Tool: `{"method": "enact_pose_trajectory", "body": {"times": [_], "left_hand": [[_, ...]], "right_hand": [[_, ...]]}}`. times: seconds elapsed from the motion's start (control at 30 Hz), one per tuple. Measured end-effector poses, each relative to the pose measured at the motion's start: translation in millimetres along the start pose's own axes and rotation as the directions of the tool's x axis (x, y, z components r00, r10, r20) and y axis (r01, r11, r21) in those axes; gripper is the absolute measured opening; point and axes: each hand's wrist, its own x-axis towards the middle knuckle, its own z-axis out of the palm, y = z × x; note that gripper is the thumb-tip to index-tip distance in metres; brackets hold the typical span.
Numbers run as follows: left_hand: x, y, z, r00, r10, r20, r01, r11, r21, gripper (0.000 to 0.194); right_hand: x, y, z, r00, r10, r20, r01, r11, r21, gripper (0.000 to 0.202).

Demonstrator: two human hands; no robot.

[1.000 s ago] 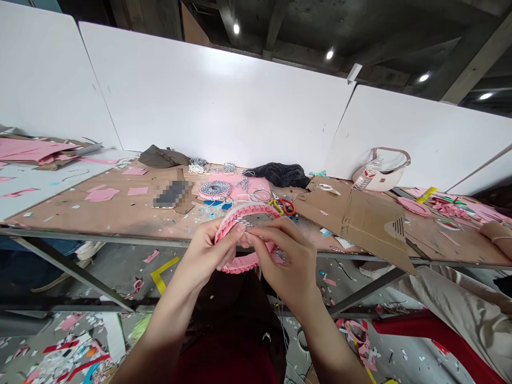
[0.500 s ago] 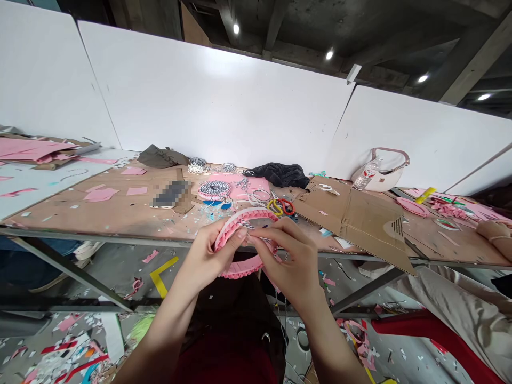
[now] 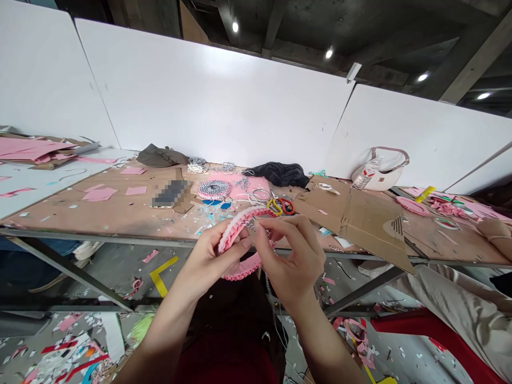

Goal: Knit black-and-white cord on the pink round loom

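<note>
– So, from the head view, where does the pink ring (image 3: 245, 271) sit?
– Up off the table (image 3: 100, 216), in front of its near edge, between the two hands. It leans, its broad side across the body and its opening partly towards the wearer.
– Which hand is nearer?
– The left hand (image 3: 212, 256) has it: fingers behind the rim, thumb over the near side, so that grip is closed on the ring's left part. The right hand (image 3: 295, 258) comes across from the other side, its fingertips over the opening.
– Is the right one holding anything?
– Thumb and forefinger are drawn together next to the patterned cord (image 3: 250, 226) inside the ring, but it is too small to tell whether they pinch it.
– And how are the hands posed?
– Both forearms slant up and inward. The left thumb points right, towards the cord; the right fingers are bent and point left, so the two sets of fingertips nearly face each other, with the cord between them and the pleated rim around it
</note>
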Motion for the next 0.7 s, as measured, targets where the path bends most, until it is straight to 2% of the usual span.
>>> {"method": "enact_pose_trajectory", "body": {"times": [0.53,0.7], "left_hand": [[-3.6,0.4,0.6,0.999,0.041,0.031,-0.039,0.999,-0.037,0.022],[-3.7,-1.7,-0.4,0.999,0.048,0.011,-0.048,0.999,0.012,0.019]], "right_hand": [[-0.5,3.1,1.6,0.999,-0.023,0.025,0.022,1.0,0.01,0.019],[0.4,3.1,0.8,0.999,-0.036,0.035,0.036,0.999,0.009,0.02]]}}
